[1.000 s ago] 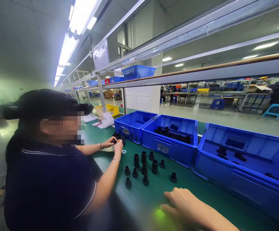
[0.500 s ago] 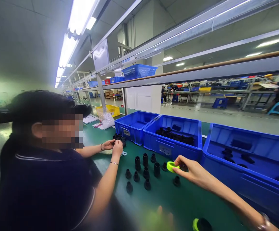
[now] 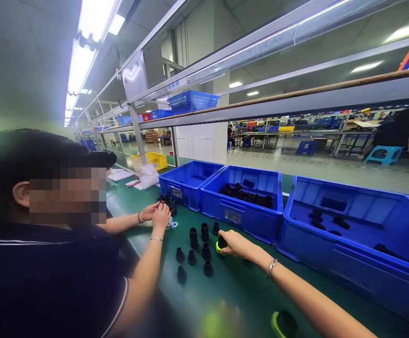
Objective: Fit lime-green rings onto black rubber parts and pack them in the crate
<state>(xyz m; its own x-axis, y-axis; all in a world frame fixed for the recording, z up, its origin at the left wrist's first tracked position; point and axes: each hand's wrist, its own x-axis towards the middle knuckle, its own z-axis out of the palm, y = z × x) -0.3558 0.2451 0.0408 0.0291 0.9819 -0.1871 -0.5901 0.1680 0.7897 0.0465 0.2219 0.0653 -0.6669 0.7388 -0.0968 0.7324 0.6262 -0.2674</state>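
My right hand [image 3: 235, 245] reaches out over the green table [image 3: 246, 291] and grips a yellow-green ring [image 3: 219, 247], pressing it against a black tubular part [image 3: 221, 242]. That part stands in a group of several upright black fittings [image 3: 194, 249]. A blurred pale patch at the bottom edge [image 3: 220, 320] may be my left hand; what it holds is unclear. A black part with a yellow-green ring [image 3: 282, 325] lies near the bottom edge under my right forearm.
A co-worker in a dark shirt and cap sits at my left, both hands [image 3: 158, 213] on small black parts beside white rings [image 3: 172, 225]. Three blue bins [image 3: 241, 218] with black parts line the table's far side. A yellow bin [image 3: 158, 161] and papers lie further left.
My right hand has carried the yellow-green ring left and down onto a black fitting in the group. The view has shifted slightly left. The co-worker's hands stay at the small parts.
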